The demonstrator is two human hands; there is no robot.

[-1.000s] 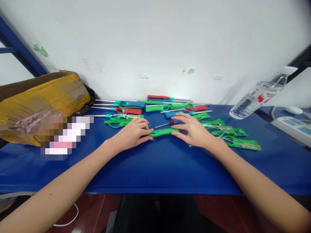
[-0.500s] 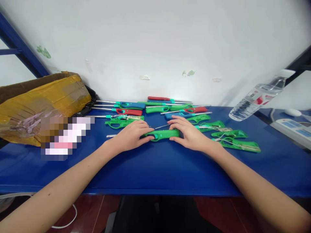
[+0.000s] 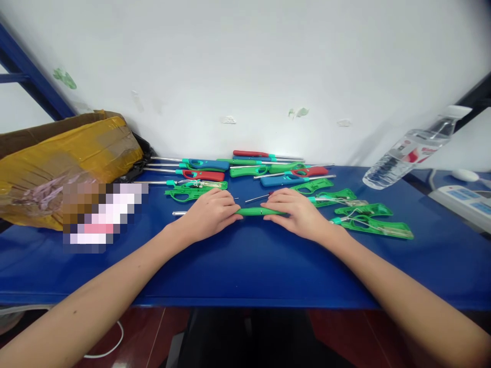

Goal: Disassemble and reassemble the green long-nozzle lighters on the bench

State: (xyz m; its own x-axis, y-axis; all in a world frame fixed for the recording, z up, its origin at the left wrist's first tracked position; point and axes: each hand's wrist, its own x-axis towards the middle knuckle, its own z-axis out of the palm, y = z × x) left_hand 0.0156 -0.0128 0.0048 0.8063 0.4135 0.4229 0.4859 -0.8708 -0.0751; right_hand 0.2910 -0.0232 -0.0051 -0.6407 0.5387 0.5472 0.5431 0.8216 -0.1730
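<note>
Both my hands grip one green utility lighter [image 3: 252,211], lying lengthwise between them above the blue table. My left hand [image 3: 210,213] closes around its front part, and the metal tube pokes out to the left. My right hand [image 3: 290,212] is closed on the handle's right end. The lighter's narrow edge faces me. Just behind it lies a thin dark-tipped rod [image 3: 257,198], partly hidden by my right fingers. An opened green lighter shell [image 3: 196,191] rests beyond my left hand. More opened green shells [image 3: 379,225] with wires showing lie to the right.
Several assembled lighters in blue, red and green [image 3: 209,164] lie along the wall. A taped cardboard box [image 3: 72,158] stands at the left beside a pixelated patch. A water bottle [image 3: 412,151] and a white device [image 3: 466,204] are at the right of the blue table [image 3: 245,271].
The green lighter has been rolled in my hands: its broad side with the trigger opening showed before, and now its narrow edge does. Both hands stay in nearly the same place.
</note>
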